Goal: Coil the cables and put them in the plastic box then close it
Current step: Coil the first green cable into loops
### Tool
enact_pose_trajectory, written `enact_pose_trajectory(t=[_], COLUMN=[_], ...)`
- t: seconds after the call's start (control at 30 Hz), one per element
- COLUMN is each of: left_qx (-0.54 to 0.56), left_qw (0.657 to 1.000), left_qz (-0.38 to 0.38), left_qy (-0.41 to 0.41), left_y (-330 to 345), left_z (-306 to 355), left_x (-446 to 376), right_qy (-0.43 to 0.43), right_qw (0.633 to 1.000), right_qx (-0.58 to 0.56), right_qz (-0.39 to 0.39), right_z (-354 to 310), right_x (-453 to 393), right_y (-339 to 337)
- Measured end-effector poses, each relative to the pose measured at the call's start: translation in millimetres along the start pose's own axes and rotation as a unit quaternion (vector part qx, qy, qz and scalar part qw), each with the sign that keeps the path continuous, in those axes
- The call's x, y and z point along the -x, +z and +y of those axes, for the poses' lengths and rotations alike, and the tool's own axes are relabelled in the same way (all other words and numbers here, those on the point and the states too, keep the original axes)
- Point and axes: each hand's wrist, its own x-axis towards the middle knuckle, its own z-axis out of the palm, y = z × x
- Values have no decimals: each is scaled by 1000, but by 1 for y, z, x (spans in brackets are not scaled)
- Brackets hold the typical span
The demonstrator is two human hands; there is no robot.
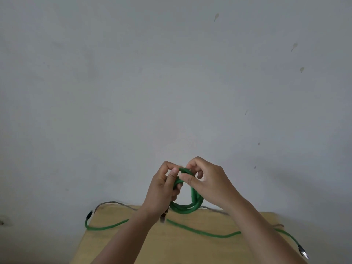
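Left hand: the left hand is raised above the table, fingers curled round the gathered loops, thumb pressing the top strand.
Right hand: the right hand meets it at 3 o'clock, thumb and forefinger pinching the same top strand; the other fingers are bent.
Coil: the green coil hangs between the two hands, a few turns deep, its ring standing roughly upright and facing the camera, its lowest arc near the table's far edge.
Loose green cable: a green cable lies along the wooden table, its long axis running from 9 to 4 o'clock. One plug hangs off the table's left edge, the other plug points toward 4 o'clock off the right edge. Whether it is the coil's own tail I cannot tell.
Grey cable: a thin grey cable arcs along the far edge at 10 o'clock, uncoiled.
Progress: early, by my judgement. One coil is partly wound; the slack on the table is not yet gathered.
Left to do: finishing the coils, boxing, closing. No plastic box is in view.
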Motion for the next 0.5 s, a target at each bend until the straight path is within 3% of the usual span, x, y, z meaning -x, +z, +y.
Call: enact_pose_trajectory(t=[0.1, 0.3, 0.5], left_qx=[20, 83, 122], left_qw=[999, 995, 984], left_qz=[34, 44, 122], left_qy=[-22, -32, -51], left_y=[0, 8, -12], left_z=[-1, 1, 8], left_x=[3, 9, 11], right_qy=[-4, -44, -44], right_qw=[999, 987, 988], right_qx=[-21, -62, -105], right_qz=[-24, 142, 103], right_z=[7, 5, 7], right_x=[6, 9, 25], right_y=[-1, 26, 51])
